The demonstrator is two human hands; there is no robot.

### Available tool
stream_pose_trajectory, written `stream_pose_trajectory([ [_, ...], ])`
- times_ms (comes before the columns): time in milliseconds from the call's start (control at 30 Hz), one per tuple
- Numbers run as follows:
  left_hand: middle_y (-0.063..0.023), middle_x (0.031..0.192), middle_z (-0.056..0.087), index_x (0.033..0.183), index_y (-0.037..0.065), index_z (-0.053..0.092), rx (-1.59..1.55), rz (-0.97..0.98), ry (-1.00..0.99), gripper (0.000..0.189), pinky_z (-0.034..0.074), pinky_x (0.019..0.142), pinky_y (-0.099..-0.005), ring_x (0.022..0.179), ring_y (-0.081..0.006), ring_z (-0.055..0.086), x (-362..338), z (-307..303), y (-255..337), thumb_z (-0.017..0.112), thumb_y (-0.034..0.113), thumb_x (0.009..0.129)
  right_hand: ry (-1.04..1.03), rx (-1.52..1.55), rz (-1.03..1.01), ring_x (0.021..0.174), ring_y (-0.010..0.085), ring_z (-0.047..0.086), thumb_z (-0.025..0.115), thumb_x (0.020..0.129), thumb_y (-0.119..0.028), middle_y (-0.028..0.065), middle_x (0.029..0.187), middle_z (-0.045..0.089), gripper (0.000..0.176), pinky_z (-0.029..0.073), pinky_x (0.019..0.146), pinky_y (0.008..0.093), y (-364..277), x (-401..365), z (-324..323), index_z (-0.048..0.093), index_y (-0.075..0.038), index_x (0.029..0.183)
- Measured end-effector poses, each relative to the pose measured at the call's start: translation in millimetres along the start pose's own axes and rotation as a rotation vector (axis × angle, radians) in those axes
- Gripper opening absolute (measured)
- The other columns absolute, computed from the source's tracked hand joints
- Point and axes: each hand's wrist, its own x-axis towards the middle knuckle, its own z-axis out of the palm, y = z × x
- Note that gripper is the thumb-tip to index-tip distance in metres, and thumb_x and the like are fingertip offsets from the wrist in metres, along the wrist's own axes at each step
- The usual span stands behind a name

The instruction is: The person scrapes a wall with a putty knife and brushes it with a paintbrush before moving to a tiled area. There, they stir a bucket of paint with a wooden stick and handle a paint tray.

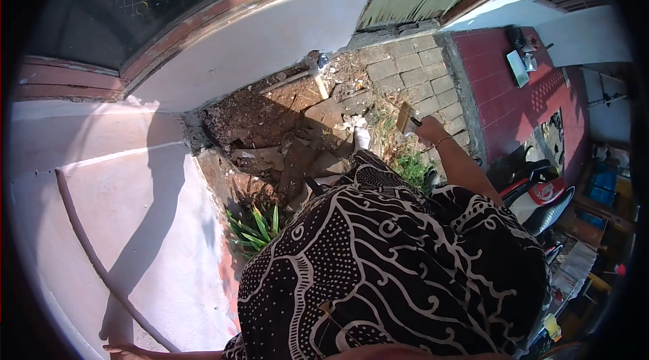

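Observation:
Held out over the ground, my right hand (433, 131) is closed around the dark handle of a flat paintbrush (404, 117), its pale bristles turned away from me. My left hand (126, 352), partly cut off by the bottom edge, reaches to the white wall (155, 225) at the left. Its fingers look stretched out against the surface; I see nothing held in it. A shadow of an arm falls across that wall. My black and white patterned garment (392, 258) hides much of the ground below.
Brown soil with rubble (270, 113) lies along the wall, with a pale stick (319, 83) on it. Green plants (257, 228) grow close by. Paving blocks (412, 66) lead to a red tiled floor (493, 83). A red motorbike (544, 191) stands at the right.

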Motion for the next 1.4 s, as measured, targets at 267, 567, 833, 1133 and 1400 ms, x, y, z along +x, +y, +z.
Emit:
stream_pose_trajectory([
  [267,-0.0354,0.114,0.039,0.111,-0.008,0.043,0.028,-0.082,-0.011,0.093,0.026,0.088,-0.0662,0.110,-0.0516,0.036,-0.3,-21.9,14.6,0.034,0.076,0.073,-0.017,-0.290,-0.159,0.067,0.0277,0.063,0.061,0.070,-0.022,0.0187,0.072,0.063,0.024,0.050,0.062,0.0360,17.7,24.9,-2.7,0.065,0.002,0.073],
  [567,-0.0364,0.118,0.037,0.117,-0.007,0.042,0.056,-0.151,-0.032,0.094,0.026,0.090,-0.0645,0.113,-0.0526,0.034,10.8,-41.3,44.8,0.033,0.076,0.074,-0.106,-0.959,-0.392,0.084,0.0283,0.063,0.067,0.068,-0.018,0.0129,0.084,0.065,0.021,0.052,0.074,0.0353,66.0,59.6,-25.5,0.068,-0.004,0.085],
  [833,-0.0374,0.123,0.034,0.122,-0.006,0.041,-0.160,-0.221,0.018,0.095,0.026,0.092,-0.0630,0.115,-0.0536,0.032,48.0,-103.5,163.5,0.033,0.076,0.074,0.058,-0.217,-0.176,0.060,0.0267,0.064,0.062,0.066,-0.027,0.0170,0.065,0.064,0.030,0.051,0.057,0.0360,112.7,83.3,-25.1,0.064,0.003,0.064],
  [1133,-0.0187,0.138,0.031,0.117,0.001,0.050,-1.685,0.908,0.178,0.044,0.006,0.106,-0.0548,0.134,-0.0391,0.012,50.1,-453.4,415.7,0.054,0.029,0.084,-0.140,-0.932,-0.448,0.071,0.0247,0.065,0.065,0.068,-0.029,0.0080,0.073,0.066,0.021,0.050,0.064,0.0387,175.9,76.9,-19.3,0.069,-0.011,0.077],
  [1400,-0.0143,0.128,0.043,0.094,-0.002,0.059,-2.013,1.265,0.375,0.039,0.015,0.109,-0.0442,0.129,-0.0305,0.029,33.1,-625.4,559.6,0.063,0.032,0.076,-0.049,-0.759,-0.361,0.073,0.0240,0.065,0.064,0.061,-0.026,0.0068,0.073,0.066,0.024,0.049,0.063,0.0359,236.3,94.7,29.5,0.068,-0.016,0.083],
])
